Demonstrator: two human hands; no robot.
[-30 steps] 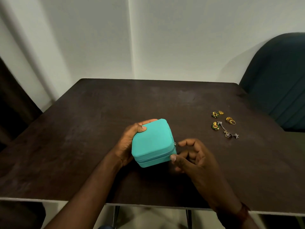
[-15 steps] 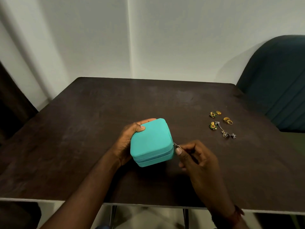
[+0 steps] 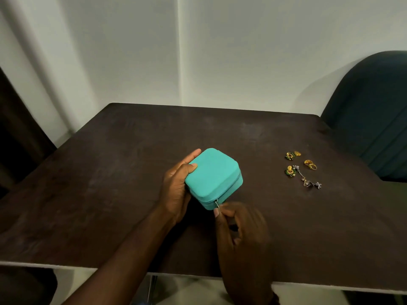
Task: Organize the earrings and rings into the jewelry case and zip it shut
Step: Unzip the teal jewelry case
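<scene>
Counter (image 3: 110,194): dark brown, broad.
Chair (image 3: 370,119): dark teal, at the counter's far right corner.
Jewelry case (image 3: 213,172): turquoise, lid down, standing mid-counter.
Left grip (image 3: 176,188): curled round the case's left side, thumb on the lid.
Right grip (image 3: 240,227): thumb and forefinger pinch the zipper pull (image 3: 217,204) at the case's near corner.
Earrings (image 3: 290,171) and rings (image 3: 310,164): loose on the counter, well apart from the case, to its right.
</scene>
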